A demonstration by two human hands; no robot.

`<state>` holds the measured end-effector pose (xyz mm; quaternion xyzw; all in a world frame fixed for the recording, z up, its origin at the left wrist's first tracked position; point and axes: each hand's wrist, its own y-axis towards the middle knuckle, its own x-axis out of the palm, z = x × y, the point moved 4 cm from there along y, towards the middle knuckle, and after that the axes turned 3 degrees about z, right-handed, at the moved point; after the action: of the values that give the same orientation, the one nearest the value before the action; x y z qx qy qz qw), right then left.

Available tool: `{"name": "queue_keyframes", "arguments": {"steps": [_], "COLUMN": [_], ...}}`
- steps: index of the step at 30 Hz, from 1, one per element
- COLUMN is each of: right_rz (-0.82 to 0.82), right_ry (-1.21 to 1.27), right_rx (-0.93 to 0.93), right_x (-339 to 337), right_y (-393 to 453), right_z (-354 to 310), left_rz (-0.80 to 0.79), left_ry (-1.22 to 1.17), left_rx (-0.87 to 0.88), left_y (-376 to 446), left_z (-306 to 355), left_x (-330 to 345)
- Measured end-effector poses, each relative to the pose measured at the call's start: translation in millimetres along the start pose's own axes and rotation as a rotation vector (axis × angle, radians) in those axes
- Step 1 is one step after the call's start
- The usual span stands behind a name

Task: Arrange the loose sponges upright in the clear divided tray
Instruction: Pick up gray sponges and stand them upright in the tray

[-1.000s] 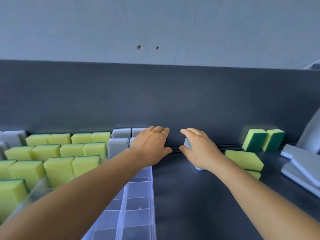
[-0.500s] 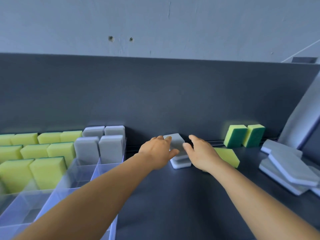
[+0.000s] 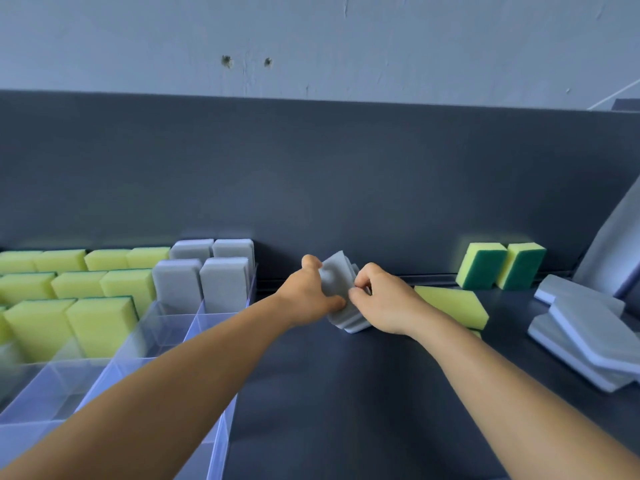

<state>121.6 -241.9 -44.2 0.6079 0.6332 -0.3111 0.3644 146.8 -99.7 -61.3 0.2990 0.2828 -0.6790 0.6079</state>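
Gripping a small stack of grey sponges (image 3: 341, 292) from both sides, the left hand (image 3: 308, 296) and right hand (image 3: 384, 301) have their fingers clamped on it, tilted up off the dark table (image 3: 346, 410) just right of the tray (image 3: 166, 327). Foam this soft looks light and squashy; a dent shows under the thumb. Holding the broad faces gently should keep the stack together. Empty cells sit near the tray's front.

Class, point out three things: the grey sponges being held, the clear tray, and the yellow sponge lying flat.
grey sponges (image 3: 334, 277): head view, top sponge's face.
clear tray (image 3: 194, 311): head view, a divider wall.
yellow sponge (image 3: 450, 303): head view, top face.
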Motion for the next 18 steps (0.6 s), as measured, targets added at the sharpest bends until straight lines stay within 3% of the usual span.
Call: {"name": "queue_keyframes", "arguments": {"steps": [5,11,18], "right_rz": [0.056,-0.006,0.013], "right_ry": [0.152,0.271,0.327], "right_rx": [0.024,0.071,-0.065], "right_x": [2.4,6.7,5.6], "right_y": [-3.1,-7.6,-14.2], "right_z": [0.9,9.4,11.9], "left_rz": [-0.019,-0.047,0.014], "left_ry": [-0.038,-0.051,0.067], "left_rx": [0.031,0.085,0.198], "left_y": [-8.9,-25.7,-46.4], "left_z": [-1.7,6.5,7.9], "left_x": [-1.3,-4.8,-6.2]}}
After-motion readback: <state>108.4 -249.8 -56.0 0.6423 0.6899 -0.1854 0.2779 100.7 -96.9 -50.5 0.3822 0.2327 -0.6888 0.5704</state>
